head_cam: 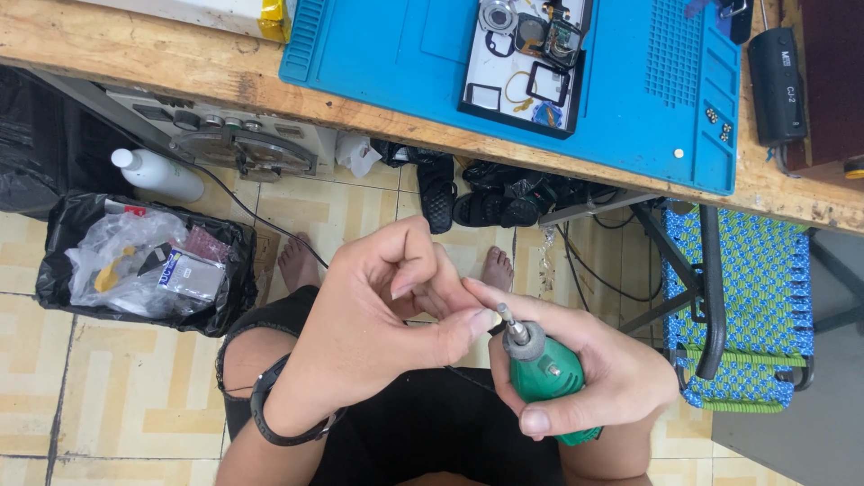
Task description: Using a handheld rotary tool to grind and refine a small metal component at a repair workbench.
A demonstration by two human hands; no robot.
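Green rotary tool (545,376) with grey chuck, gripped in right hand (601,371)

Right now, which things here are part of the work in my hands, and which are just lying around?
In use:
left hand, fingers pinched, whatever they hold is hidden
right hand gripping the green handheld rotary tool

Lying about:
blue rubber work mat
black tray of small parts
white plastic bottle
black rubbish bag
black sandals
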